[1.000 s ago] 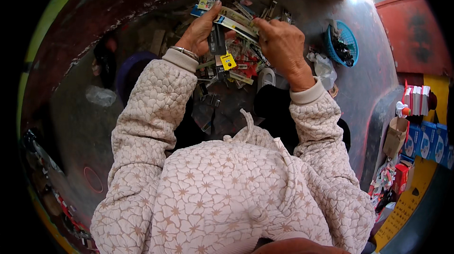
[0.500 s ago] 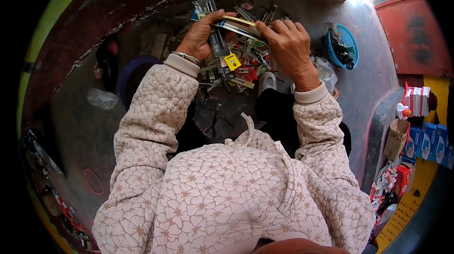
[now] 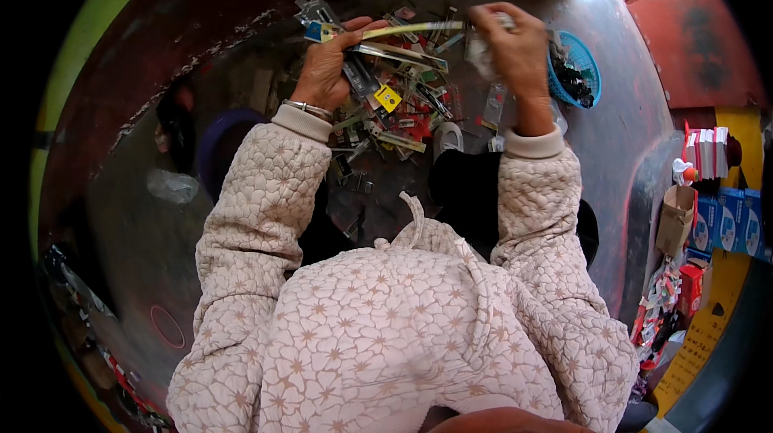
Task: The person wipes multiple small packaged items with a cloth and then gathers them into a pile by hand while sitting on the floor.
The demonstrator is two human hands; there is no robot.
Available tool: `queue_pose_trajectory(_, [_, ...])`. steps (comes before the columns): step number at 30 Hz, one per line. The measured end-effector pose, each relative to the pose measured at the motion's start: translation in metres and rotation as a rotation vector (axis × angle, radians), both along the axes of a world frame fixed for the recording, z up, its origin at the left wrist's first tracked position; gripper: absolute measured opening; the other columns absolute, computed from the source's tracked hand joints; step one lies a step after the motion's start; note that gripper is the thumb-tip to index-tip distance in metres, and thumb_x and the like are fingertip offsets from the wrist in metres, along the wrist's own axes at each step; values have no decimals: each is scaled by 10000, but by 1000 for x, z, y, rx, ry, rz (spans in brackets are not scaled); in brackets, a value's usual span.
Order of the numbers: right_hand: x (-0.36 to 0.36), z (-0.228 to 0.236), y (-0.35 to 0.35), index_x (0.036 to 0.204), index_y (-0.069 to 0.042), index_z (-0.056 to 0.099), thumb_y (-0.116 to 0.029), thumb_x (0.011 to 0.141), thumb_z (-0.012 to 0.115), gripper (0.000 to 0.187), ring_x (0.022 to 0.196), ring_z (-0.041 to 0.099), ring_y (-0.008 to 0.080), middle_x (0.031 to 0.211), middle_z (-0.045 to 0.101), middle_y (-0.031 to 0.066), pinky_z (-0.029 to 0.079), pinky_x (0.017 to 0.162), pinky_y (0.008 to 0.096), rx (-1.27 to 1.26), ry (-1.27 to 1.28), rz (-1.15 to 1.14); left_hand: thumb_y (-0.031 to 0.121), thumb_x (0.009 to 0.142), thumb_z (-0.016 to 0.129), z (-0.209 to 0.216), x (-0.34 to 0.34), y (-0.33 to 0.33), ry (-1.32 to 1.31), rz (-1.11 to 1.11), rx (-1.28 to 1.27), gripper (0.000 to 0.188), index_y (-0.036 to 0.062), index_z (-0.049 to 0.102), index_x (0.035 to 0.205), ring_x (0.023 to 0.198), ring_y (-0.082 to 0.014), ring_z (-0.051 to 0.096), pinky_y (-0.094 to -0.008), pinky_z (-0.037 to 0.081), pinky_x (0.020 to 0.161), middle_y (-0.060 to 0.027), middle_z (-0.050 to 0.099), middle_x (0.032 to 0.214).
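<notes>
My left hand [image 3: 326, 70] grips one end of a long thin strip of clear packaging [image 3: 411, 29] that runs across to my right hand [image 3: 511, 42], which pinches its other end together with a small crumpled clear wrapper. Both hands are raised over a heap of small packaged items [image 3: 398, 107] in clear sleeves with red, yellow and blue cards, spread on a dark grey surface. A bangle sits on my left wrist. My patterned cream sleeves fill the lower half of the view.
A blue plastic basket [image 3: 581, 70] with dark small parts sits right of my right hand. Dark cloth lies below the heap. Boxes and packets, blue, red and white, are stacked at the far right [image 3: 713, 215]. A crumpled clear bag [image 3: 173, 186] lies at left.
My right hand has moved up and to the right, away from my left hand, stretching the strip out between them. My left hand stayed nearly in place.
</notes>
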State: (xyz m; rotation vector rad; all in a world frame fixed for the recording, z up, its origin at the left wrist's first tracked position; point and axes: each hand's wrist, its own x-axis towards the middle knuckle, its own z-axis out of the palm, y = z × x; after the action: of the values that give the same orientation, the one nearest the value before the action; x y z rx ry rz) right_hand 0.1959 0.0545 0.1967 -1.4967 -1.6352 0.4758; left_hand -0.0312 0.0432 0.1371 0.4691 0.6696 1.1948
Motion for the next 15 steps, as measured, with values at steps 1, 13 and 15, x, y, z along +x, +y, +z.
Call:
queue_pose_trajectory(1, [11,4,1,822,-29,670,-249,773,648,226,590,617,157,652,643,90,483,566,285,21,37,-116,15,855,416,-4,-3,2,-15,7,-9,352,-52,381,1198,1112,-293,497,-402,438,938,-216,494,1194])
queue_pose_trajectory(13, [-86,-42,-8,813,-59,533,-191,754,635,177,706,549,283,762,508,105,451,605,362,503,-180,165,43,863,457,-8,8,-4,-192,-57,-79,245,-42,497,1088,1000,-240,559,-354,466,902,-151,562,1058])
queue_pose_trajectory(15, [-75,-38,-12,800,-63,517,-183,745,636,178,702,549,279,758,503,102,455,605,364,477,-284,228,29,869,438,-11,-4,4,-316,-34,-48,276,-54,446,1132,1090,-282,512,-394,417,969,-201,511,1154])
